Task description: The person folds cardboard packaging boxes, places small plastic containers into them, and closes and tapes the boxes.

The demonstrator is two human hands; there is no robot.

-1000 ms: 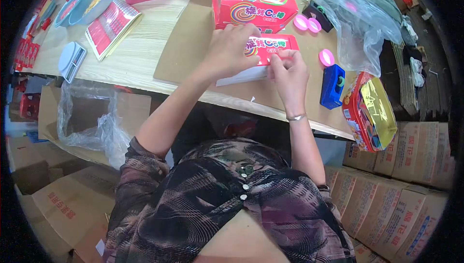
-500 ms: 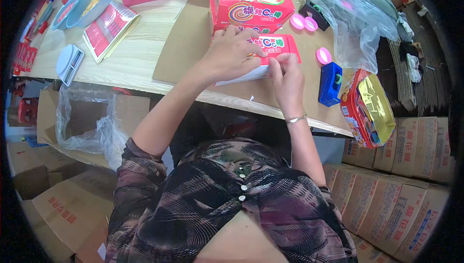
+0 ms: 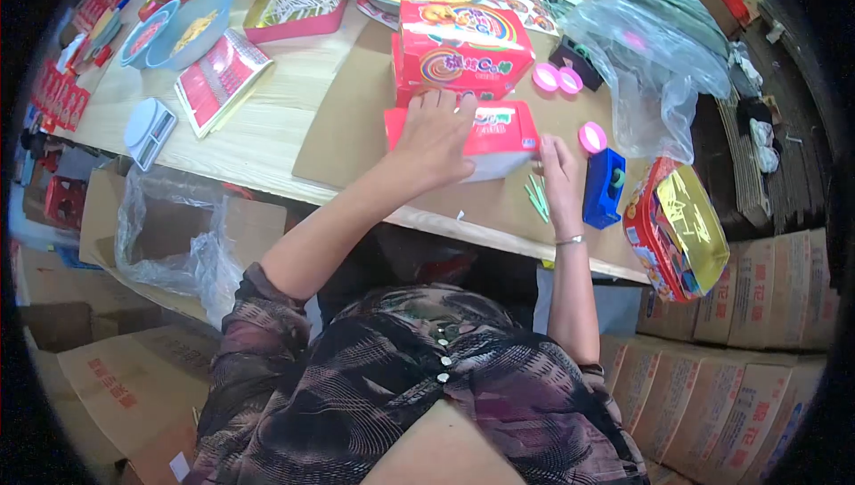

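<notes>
A red and white cardboard box (image 3: 500,139) with printed lettering lies on the brown board at the table's front. My left hand (image 3: 432,139) spans it, fingers over the red top and thumb at the white front side. At the box's right end, my right hand (image 3: 559,178) has its fingertips against the corner; part of its grip is hidden. Behind stands a larger red display box (image 3: 468,48) with a rainbow swirl. Several thin green sticks (image 3: 537,197) lie just left of my right wrist. A blue tape dispenser (image 3: 606,187) sits right of that hand.
Pink tape rings (image 3: 592,138), a black dispenser (image 3: 577,62), a plastic bag (image 3: 646,75) and an open tin (image 3: 679,227) stand right. Leftward are a scale (image 3: 150,131), printed sheets (image 3: 216,82), a tray of white sticks (image 3: 298,26) and bowls. Cartons (image 3: 704,396) are stacked below.
My right hand has moved from the box's front edge to its right end, uncovering green sticks. My left hand has spread over the box top. The camera view has tilted up.
</notes>
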